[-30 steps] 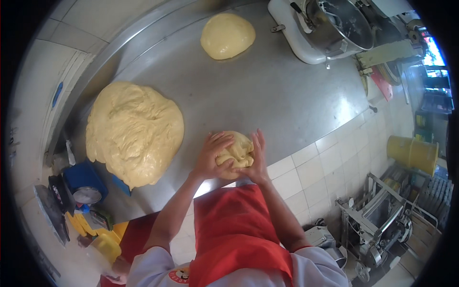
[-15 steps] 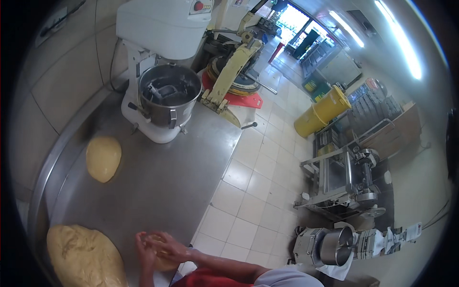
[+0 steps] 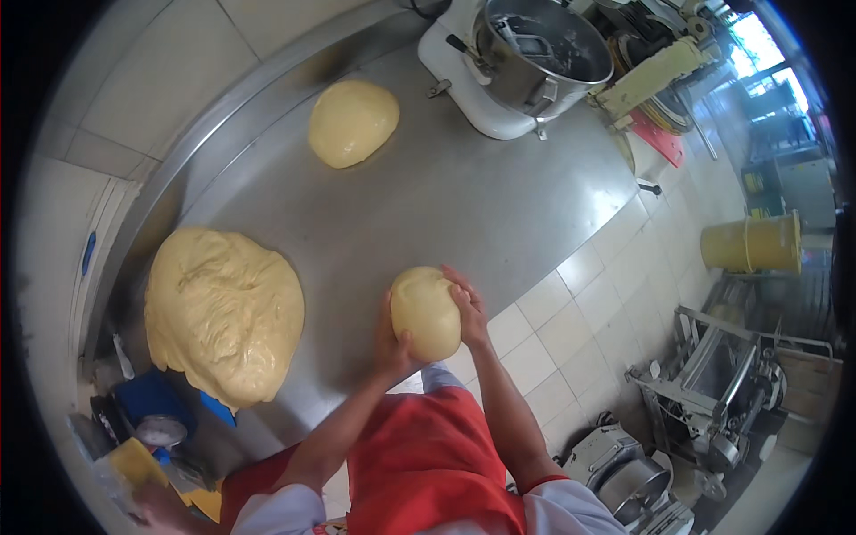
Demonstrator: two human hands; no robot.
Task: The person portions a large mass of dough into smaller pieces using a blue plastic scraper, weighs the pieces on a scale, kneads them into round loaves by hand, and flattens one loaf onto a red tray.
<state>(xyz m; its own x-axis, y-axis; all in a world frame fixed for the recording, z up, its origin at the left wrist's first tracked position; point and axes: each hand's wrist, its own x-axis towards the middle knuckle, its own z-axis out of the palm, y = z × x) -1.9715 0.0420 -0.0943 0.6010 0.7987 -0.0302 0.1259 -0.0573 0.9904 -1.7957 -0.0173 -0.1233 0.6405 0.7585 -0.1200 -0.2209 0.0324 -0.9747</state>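
The left-hand grip (image 3: 390, 343) cups the near left side of a smooth, pale yellow dough ball (image 3: 424, 314), thumb pressed against it, while the right-hand grip (image 3: 470, 308) curves around its right side, so both hold it between them. The ball is at the near edge of the steel tabletop (image 3: 464, 201); whether it touches the metal cannot be told. To its left, well apart, spreads a large dough mass (image 3: 227, 312); farther back sits a rounded dough mound (image 3: 354, 123), near a white mixer (image 3: 486, 111).
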